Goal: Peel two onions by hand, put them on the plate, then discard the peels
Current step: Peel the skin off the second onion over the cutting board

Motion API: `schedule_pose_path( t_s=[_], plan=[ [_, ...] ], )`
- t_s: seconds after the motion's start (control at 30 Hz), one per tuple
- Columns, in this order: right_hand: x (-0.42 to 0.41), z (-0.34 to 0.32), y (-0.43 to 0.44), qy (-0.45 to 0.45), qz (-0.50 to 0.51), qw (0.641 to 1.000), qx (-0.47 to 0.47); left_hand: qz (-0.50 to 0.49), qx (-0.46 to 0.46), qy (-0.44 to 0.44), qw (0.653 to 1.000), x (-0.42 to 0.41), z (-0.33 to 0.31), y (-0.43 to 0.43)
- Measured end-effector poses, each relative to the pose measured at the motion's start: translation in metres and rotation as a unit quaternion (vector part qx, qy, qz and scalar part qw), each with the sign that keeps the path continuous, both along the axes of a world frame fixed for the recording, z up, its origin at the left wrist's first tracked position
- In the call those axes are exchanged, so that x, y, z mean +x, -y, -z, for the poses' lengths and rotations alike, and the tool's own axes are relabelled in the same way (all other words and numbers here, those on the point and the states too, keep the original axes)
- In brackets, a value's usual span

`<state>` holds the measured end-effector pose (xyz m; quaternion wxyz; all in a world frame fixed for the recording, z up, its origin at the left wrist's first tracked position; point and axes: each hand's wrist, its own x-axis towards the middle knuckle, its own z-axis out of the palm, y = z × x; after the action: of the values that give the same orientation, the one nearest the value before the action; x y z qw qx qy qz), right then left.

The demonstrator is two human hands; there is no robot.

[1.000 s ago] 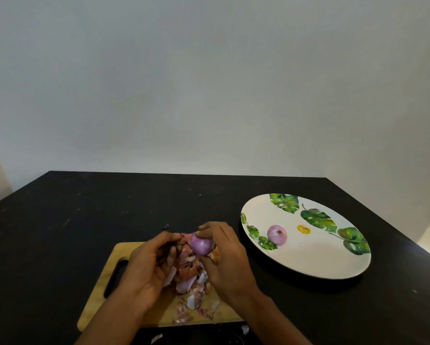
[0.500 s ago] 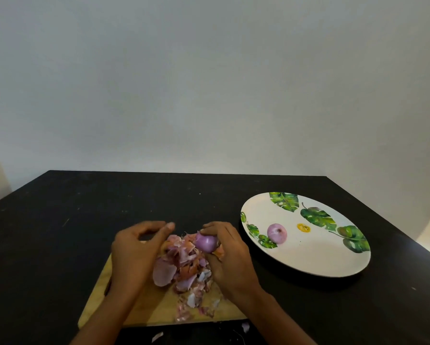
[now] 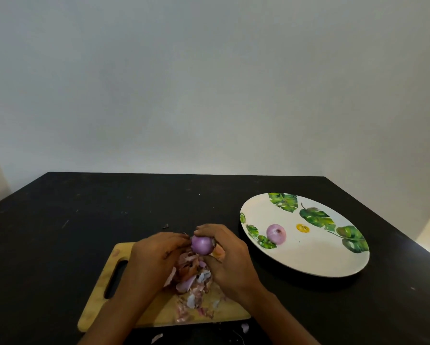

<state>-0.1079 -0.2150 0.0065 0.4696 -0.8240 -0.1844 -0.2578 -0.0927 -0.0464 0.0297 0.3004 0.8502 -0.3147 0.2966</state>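
- Pale grey wall (image 3: 209,83) fills the upper half of the frame; below it stands a black table (image 3: 84,207).
- At lower centre lies a light wooden cutting board (image 3: 102,302) with a handle slot on its left side.
- A pile of pink and brown onion peels (image 3: 194,277) lies on the board, between the two hands.
- The right hand (image 3: 230,260) grips a small purple onion (image 3: 202,245) just above the pile, with fingers curled over its top and thumb under it.
- The left hand (image 3: 156,252) has bent fingers, and their tips pinch the left side of this onion.
- At right sits a round white plate with green leaf prints (image 3: 308,267); a peeled pale pink onion (image 3: 276,234) rests on its left part.
- Two small peel scraps (image 3: 156,338) lie on the table at the bottom edge of the frame.
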Motion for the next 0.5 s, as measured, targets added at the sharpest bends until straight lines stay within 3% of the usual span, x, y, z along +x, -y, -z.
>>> schedule_pose_path(
  t_s=[0.17,0.5],
  plan=[
    [-0.002,-0.004,0.004,-0.013,-0.032,0.999,-0.032,0.006,0.003,-0.046,0.999,0.004,-0.005,-0.006],
    [-0.004,-0.008,0.004,-0.006,-0.048,0.999,0.007,0.002,-0.185,-0.174,0.967,0.001,-0.007,-0.001]
  ],
)
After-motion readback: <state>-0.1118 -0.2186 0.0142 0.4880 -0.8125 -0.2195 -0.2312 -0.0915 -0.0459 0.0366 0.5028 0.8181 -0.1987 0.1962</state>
